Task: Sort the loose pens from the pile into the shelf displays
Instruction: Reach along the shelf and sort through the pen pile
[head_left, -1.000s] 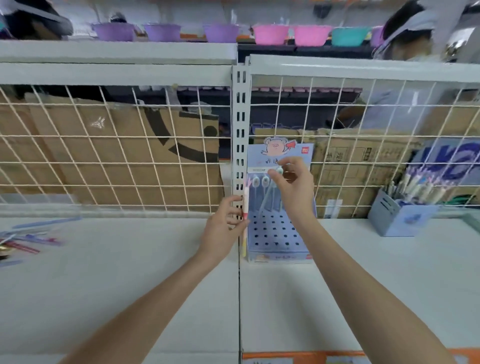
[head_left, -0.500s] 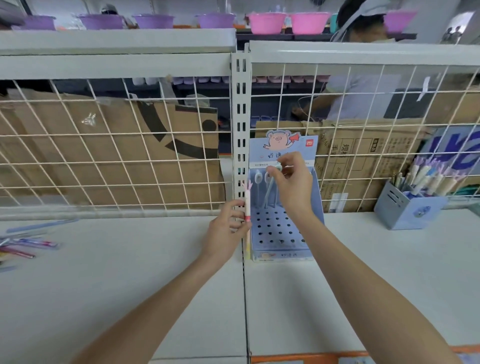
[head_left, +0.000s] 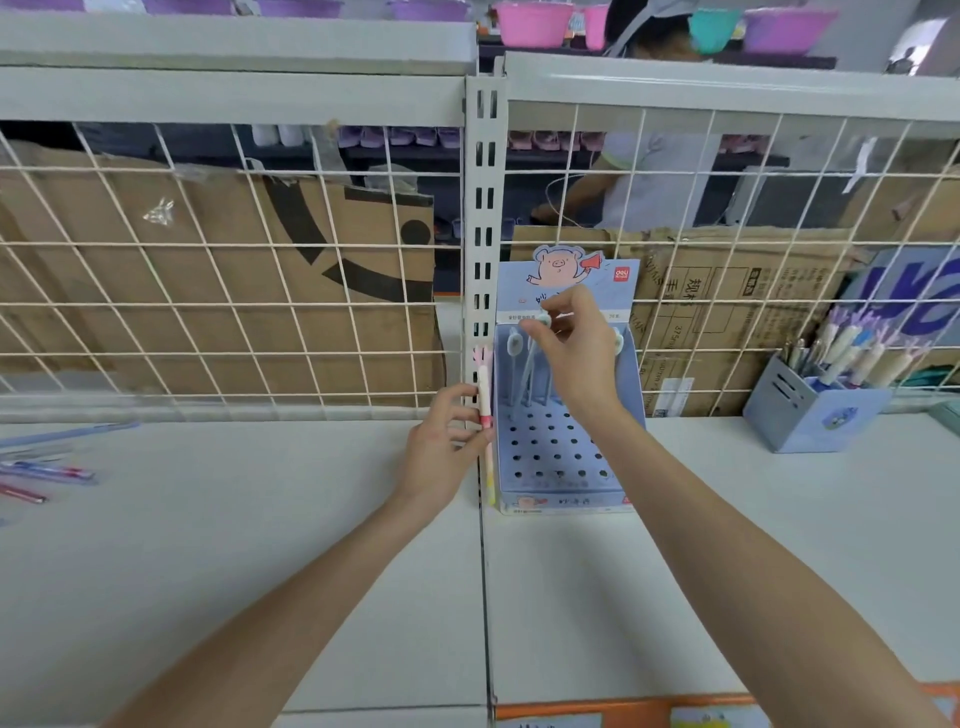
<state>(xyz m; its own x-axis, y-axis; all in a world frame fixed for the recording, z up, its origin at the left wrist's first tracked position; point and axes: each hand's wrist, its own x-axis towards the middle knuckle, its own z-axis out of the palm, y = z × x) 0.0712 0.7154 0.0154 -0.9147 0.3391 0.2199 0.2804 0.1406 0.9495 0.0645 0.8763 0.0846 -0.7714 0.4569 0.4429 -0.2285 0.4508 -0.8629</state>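
A light blue cardboard pen display (head_left: 558, 452) with a pig picture on its header stands on the white shelf (head_left: 675, 571) against the wire grid. Its sloped face has rows of holes, and a few pens with round white tops stand in its back row. My right hand (head_left: 576, 358) pinches the top of one pale blue pen (head_left: 529, 364) over that back row. My left hand (head_left: 441, 447) holds a pink and white pen (head_left: 484, 395) upright just left of the display. Loose pens (head_left: 47, 470) lie in a pile at the far left of the shelf.
A blue box (head_left: 813, 410) full of pens stands at the right against the grid. A white slotted upright (head_left: 484, 218) divides the two shelf bays. Cardboard boxes and a person stand behind the wire grid. Coloured tubs line the top shelf.
The view has shifted slightly. My right hand has kept its pinch on the pale blue pen at the display's back row; my left hand still holds the pink pen in the same place.
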